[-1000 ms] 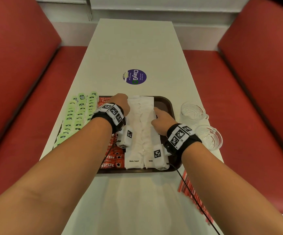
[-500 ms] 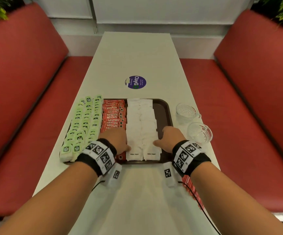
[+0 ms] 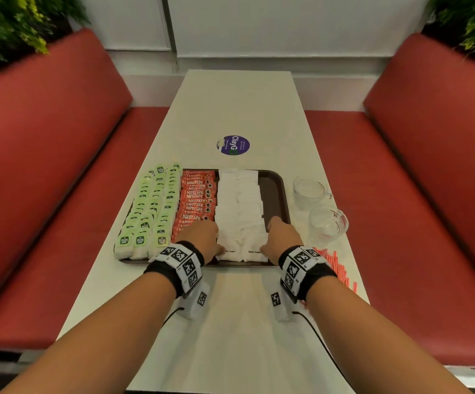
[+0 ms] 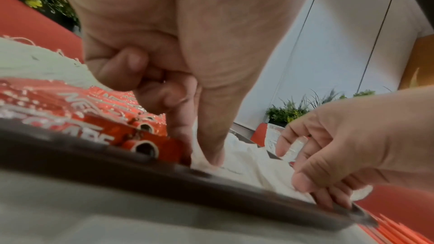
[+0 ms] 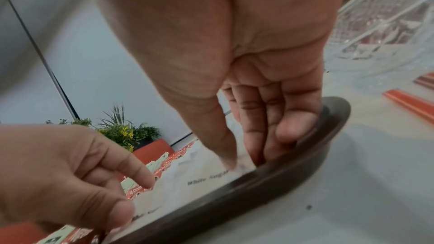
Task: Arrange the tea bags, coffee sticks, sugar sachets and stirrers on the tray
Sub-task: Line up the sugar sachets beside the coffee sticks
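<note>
Our right hand [image 5: 253,73] at frame center touches the white sugar sachets [image 5: 202,179]; our left hand [image 5: 58,175] fills lower left.

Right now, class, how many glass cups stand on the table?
2: one glass cup beside the tray's far right edge, the other glass cup just nearer, above the stirrers. None appear hidden.

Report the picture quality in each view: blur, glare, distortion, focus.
Head view: evenly lit, wide-angle bending at the edges, plants and bench backs smeared; Nescafe print on the coffee sticks readable. Left wrist view: tray rim and near sticks blurred, glare speckles on the red foil, left hand soft. Right wrist view: "White Sugar" on the sugar sachets legible, glass and stirrers smeared.
</note>
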